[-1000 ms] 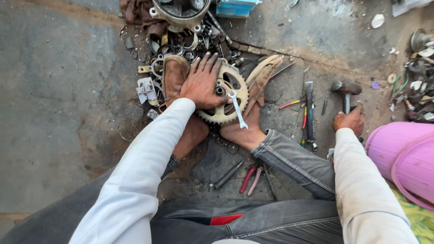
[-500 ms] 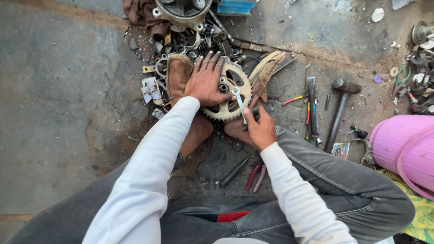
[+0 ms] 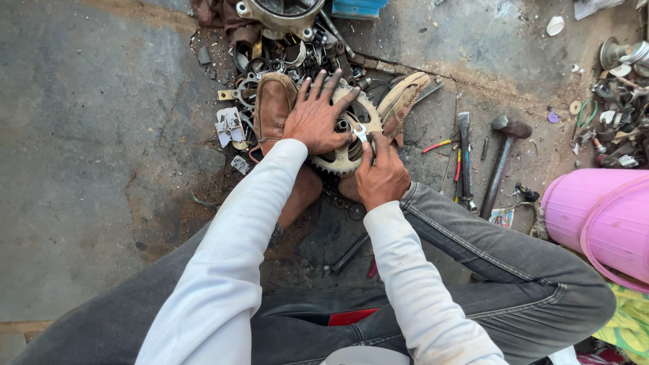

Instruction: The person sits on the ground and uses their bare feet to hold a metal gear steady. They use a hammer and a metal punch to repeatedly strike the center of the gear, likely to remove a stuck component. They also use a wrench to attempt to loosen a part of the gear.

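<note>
since a second ago the right hand (image 3: 382,177) has left the ground beside the hammer (image 3: 503,162) and come in to the sprocket (image 3: 345,145); half a second ago it was already there, and now it sits a little further forward, closed around the lower end of a small silver spanner (image 3: 360,133) whose head rests at the hub. left hand (image 3: 318,118) has not shifted: fingers spread wide, palm pressed flat on the upper left of the toothed wheel. sprocket lies flat on the ground between the two brown shoes (image 3: 274,108), a sole bracing it from either side, with a heap of dark metal parts (image 3: 270,64) just behind. whether the spanner head is fully seated on a nut cannot be told; the thumb and the hub hide it. judgement on doing this well: keep the left palm bearing straight down so the wheel cannot spin or lift, keep both feet tight against the rim, seat the spanner square before loading it, and pull in a short arc rather than jerk, since a slip would bring the knuckles onto the teeth. fingers of the left hand lie close to the spanner's swing and would be better drawn slightly back. pliers and a file (image 3: 465,145) lie near on the right, a pink bucket (image 3: 595,216) well apart.
</note>
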